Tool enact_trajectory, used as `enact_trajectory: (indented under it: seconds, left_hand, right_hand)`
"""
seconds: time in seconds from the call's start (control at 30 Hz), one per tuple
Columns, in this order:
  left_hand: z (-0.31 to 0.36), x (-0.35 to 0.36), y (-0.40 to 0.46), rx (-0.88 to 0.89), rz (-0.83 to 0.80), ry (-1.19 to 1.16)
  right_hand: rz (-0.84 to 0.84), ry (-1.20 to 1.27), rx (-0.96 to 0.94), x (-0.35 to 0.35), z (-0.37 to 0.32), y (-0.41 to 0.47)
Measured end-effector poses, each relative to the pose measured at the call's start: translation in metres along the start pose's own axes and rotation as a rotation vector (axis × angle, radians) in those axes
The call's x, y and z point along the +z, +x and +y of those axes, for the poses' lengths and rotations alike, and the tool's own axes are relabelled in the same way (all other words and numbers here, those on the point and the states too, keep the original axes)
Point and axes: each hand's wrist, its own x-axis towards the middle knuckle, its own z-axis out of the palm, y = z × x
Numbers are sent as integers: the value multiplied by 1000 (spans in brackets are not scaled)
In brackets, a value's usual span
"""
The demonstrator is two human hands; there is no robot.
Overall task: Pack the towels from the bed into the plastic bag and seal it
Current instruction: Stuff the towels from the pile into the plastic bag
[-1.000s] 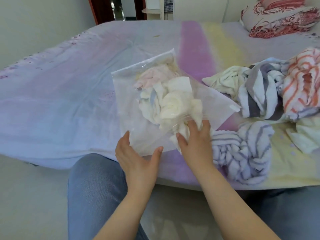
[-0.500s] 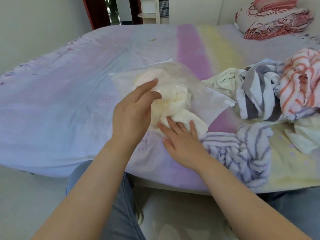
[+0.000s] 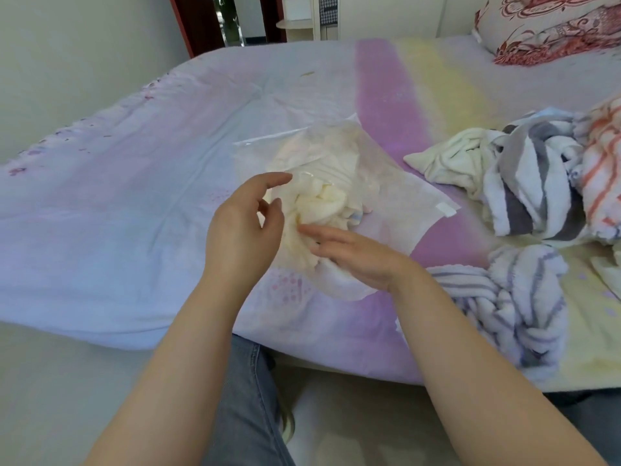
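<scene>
On the pastel bed (image 3: 134,196), near its front edge, a clear plastic bag (image 3: 396,193) is lying flat with its mouth toward the person. It is bulging with cream and white towels (image 3: 322,196) bunched inside, and the film is clouding their folds. A white tab is showing at the bag's right corner, and part of the cream cloth is spilling out at the near end, under the hands. To the right, well apart from the bag, a loose heap of towels is waiting: a grey-and-white striped towel (image 3: 534,183) with a cream one tucked against its left side, an orange-striped towel (image 3: 601,163) at the frame's edge, and a lilac-striped towel (image 3: 514,297) crumpled just beside the bag's near corner.

The left hand (image 3: 242,230) is hovering over the bag's near-left part, palm turned inward, fingers loosely curved with thumb and forefinger apart, holding nothing that can be seen. The right hand (image 3: 356,253) is reaching in from the right, fingers straight and held together, and is lying flat on the cloth at the bag's mouth, fingertips pointing left toward the other hand. Both forearms are stretching up from the bottom of the view, above a knee in blue jeans (image 3: 245,398). A red-patterned pillow (image 3: 544,25) is lying at the far right corner.
</scene>
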Motion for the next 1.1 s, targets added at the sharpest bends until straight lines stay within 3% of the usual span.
enact_trajectory:
  seconds: [0.07,0.2,0.37,0.53,0.73,0.8,0.87,0.9,0.97,1.03,1.1]
  left_hand:
    - [2,8,-5,-21,-36,-48]
    - [11,20,-10,-89,-92,-206]
    - [21,23,-8,-152,-65,-279]
    - [15,29,-3,-169,4,-196]
    - [24,61,-21,-229,-39,-206]
    - [30,69,-27,-243,-53,-221]
    - [34,73,-32,-249,-82,-230]
    - [36,75,-34,-250,-95,-233]
    - [39,77,-37,-250,-121,-238]
    - [41,78,-38,-259,-147,-242]
    - [40,77,-39,-260,-156,-236]
  right_hand:
    - [133,-115,-3,11,11,-6]
    - [119,-286,77,18,2,24]
    - [198,-428,317,-6,-14,81]
    - [435,-772,140,-2,-8,53]
    - [728,-750,-134,8,10,-92]
    - [901,-792,-163,-4,16,-130]
    - [1055,-942,3,-17,29,-157]
    - [1027,-989,185,-22,37,-167]
    - [817,-988,536,-26,55,-178]
    - [710,-1017,635,-25,71,-179]
    - [767,-1044,595,-29,73,-175]
